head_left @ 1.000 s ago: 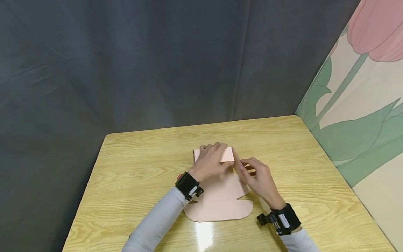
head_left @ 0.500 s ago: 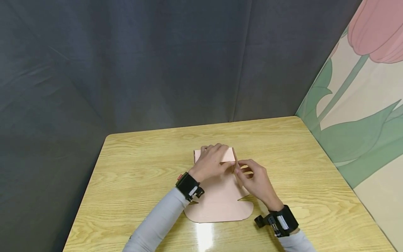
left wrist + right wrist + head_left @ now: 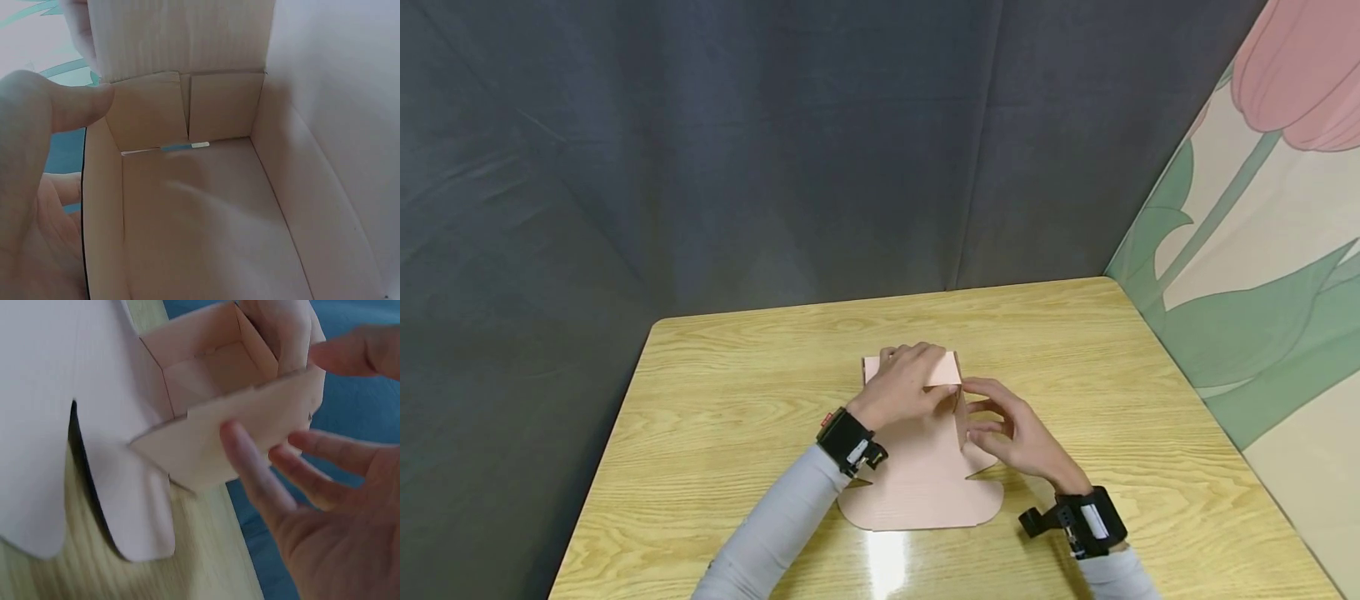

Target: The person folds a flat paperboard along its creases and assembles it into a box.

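Observation:
A pale pink cardboard box, partly folded, lies on the table with its slotted lid panel spread toward the person. My left hand grips the box's far wall; in the left wrist view its thumb hooks over the wall's edge, with fingers outside. On the right, a side flap stands up along the box's end. My right hand has its fingers spread against the outside of this flap, fingertips touching it. Inside the box, bare cardboard floor and two tucked end tabs show.
The box rests on a light wooden table. Behind the table hangs a dark blue curtain, and a wall with a tulip picture rises at the right. Both wrists carry black camera straps.
My right hand has loosened its pinch on the side flap and spread its fingers against it. The flap has swung inward and stands more upright. My left hand keeps its grip in place.

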### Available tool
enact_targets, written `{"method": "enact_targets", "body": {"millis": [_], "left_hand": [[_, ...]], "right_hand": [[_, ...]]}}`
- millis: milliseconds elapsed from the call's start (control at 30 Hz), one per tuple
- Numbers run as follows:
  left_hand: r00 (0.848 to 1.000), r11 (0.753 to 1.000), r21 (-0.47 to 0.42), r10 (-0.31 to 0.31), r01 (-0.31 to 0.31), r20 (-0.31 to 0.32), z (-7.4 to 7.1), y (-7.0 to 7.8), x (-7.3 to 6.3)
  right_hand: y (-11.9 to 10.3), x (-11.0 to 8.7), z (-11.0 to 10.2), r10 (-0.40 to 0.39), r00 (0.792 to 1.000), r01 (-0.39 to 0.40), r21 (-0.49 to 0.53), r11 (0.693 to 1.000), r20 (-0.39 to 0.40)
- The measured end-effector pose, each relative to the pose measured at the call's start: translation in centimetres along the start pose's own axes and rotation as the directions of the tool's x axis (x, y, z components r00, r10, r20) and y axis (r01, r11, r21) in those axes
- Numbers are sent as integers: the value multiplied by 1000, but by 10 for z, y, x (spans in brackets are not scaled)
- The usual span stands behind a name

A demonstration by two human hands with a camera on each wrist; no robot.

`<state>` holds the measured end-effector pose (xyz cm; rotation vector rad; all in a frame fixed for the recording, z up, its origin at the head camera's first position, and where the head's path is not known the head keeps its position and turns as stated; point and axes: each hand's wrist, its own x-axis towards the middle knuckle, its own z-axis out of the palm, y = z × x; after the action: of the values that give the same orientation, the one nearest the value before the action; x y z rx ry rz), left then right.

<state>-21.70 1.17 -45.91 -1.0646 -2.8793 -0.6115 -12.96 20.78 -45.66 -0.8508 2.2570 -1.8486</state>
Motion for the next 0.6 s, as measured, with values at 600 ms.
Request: {"method": "enact_targets", "body": {"millis": [600], "left_hand": [[1000, 1000, -30, -9, 8, -1, -1, 0, 0]], "right_hand": [[54, 8, 3, 63, 991, -54, 76, 996, -116]]}}
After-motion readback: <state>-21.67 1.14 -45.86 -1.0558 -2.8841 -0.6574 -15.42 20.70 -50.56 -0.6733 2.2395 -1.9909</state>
